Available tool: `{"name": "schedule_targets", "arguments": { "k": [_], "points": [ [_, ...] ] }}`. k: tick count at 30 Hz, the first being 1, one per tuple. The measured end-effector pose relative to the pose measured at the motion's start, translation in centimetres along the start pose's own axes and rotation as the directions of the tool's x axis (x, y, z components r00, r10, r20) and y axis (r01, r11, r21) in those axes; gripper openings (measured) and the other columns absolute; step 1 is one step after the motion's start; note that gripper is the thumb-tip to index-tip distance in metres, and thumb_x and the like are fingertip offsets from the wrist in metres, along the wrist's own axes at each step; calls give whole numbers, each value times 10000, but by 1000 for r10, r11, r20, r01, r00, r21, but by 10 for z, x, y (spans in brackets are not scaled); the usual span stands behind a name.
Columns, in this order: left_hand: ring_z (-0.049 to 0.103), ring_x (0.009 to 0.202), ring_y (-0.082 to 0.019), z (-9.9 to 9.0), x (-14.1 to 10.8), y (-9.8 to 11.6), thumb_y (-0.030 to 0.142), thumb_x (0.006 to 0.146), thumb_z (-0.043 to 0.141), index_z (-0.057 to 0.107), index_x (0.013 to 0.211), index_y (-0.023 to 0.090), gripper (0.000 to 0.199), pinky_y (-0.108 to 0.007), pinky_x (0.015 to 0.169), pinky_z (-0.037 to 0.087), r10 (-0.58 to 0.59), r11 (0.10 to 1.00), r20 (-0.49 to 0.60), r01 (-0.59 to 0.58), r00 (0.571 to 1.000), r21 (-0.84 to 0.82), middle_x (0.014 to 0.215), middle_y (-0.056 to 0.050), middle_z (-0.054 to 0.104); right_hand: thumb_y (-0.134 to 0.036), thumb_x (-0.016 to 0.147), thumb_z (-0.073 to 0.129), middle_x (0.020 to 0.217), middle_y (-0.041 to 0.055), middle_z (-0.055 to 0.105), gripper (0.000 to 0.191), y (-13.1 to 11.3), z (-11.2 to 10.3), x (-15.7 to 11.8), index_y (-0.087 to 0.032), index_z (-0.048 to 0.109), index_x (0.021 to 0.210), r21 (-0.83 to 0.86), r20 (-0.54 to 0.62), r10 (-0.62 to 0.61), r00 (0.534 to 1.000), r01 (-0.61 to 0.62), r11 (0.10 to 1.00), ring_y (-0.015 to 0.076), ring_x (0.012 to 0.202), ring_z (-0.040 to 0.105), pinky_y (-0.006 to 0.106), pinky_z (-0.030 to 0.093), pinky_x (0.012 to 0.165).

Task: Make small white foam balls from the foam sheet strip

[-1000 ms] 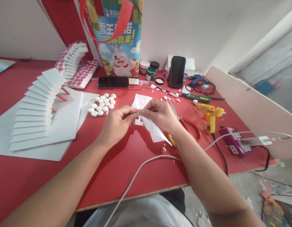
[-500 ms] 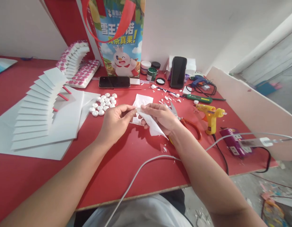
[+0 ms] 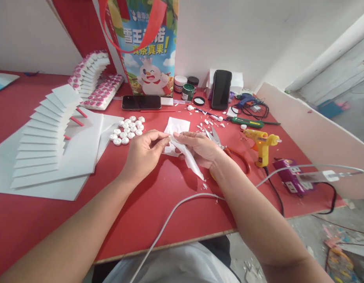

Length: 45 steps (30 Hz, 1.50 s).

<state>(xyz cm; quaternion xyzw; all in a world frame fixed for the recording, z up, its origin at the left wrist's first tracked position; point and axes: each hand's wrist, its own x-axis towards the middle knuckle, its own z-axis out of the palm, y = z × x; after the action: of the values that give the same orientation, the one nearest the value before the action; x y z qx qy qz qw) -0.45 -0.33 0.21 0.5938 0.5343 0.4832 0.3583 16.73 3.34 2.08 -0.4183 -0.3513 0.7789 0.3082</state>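
Note:
Between my two hands is a thin white strip of tissue paper [image 3: 192, 160], its loose end hanging down to the right. The fingertips of my left hand [image 3: 146, 151] pinch its upper left end. My right hand [image 3: 199, 146] is closed on the strip beside them, thumb on top. Any core inside the pinched end is hidden by the fingers. Behind the hands lies a white tissue sheet [image 3: 177, 125] on the red table. Several small white rolled rosettes [image 3: 126, 129] are grouped left of my left hand. Scissors [image 3: 235, 154] with orange handles lie partly under my right forearm.
A yellow glue gun [image 3: 262, 146] stands at right near a purple box [image 3: 293, 177]. A white cable [image 3: 172, 214] crosses the front. Fanned white panels [image 3: 40, 143] occupy the left. Behind are a phone [image 3: 141, 102], paint jars [image 3: 188, 92], an upright phone [image 3: 221, 89] and a printed bag [image 3: 149, 51].
The strip's loose end has swung slightly left and looks more folded together. Both hands stay pinched in nearly the same place. The whole view has shifted slightly.

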Motion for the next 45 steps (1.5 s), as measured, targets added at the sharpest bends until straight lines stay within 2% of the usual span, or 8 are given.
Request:
{"name": "schedule_targets", "arguments": {
  "k": [11,17,19,22,25,35,42,45],
  "points": [
    [530,609,-114,0,-1,5,262,878,659,772,862,188,136,-244,602,434,20,1000,10,-19,1000,-12,677,19,602,-231,679,851,600,-15,635,222,-3,-3,0,-161,644,715,-49,5,65,998,-64,997,111,519,564,238,444,515],
    [586,661,-132,4,-4,4,250,890,637,764,867,179,147,-249,629,461,41,998,-3,-41,999,46,727,-1,645,-236,649,780,572,-24,606,189,3,7,0,-178,602,671,-168,-155,-111,982,84,982,123,533,541,261,420,538],
    [614,709,-144,7,-6,4,239,894,626,760,866,175,152,-251,650,475,90,992,-13,-89,996,94,768,-17,673,-230,667,732,560,-41,566,164,6,9,-1,-183,578,639,-355,-201,-272,941,188,916,110,535,499,256,384,535],
    [617,720,-147,10,-7,3,226,900,616,752,868,171,151,-250,650,477,163,976,-32,-157,986,152,785,-25,684,-180,704,651,587,-42,555,140,10,12,-1,-187,554,603,-692,-156,-563,811,317,648,106,579,476,258,357,564],
    [622,724,-149,9,-6,2,229,920,596,737,880,179,154,-256,664,482,205,958,-47,-190,978,213,810,-29,689,-187,764,622,648,-19,608,130,12,13,-2,-189,585,640,-786,-75,-638,766,349,511,120,625,519,268,386,605],
    [624,801,-200,9,-4,-5,193,1005,455,699,1007,166,245,-323,744,481,518,748,67,-489,853,450,866,-77,669,-224,806,661,665,-3,639,146,9,11,-2,-168,643,672,-707,-84,-581,810,362,608,127,636,549,267,414,620],
    [621,771,-159,6,-2,-2,251,977,549,729,990,187,191,-273,731,486,264,946,53,-269,963,183,881,-42,674,-192,832,634,723,8,652,98,7,11,-5,-174,658,739,-793,-39,-602,797,342,504,136,663,548,280,396,636],
    [601,741,-152,4,-1,-5,255,976,543,747,1007,196,215,-261,698,474,210,966,106,-223,972,132,839,-27,668,-171,825,643,729,9,642,129,6,10,-5,-184,641,696,-837,10,-630,776,352,420,139,677,537,285,394,665]
  ]
}}
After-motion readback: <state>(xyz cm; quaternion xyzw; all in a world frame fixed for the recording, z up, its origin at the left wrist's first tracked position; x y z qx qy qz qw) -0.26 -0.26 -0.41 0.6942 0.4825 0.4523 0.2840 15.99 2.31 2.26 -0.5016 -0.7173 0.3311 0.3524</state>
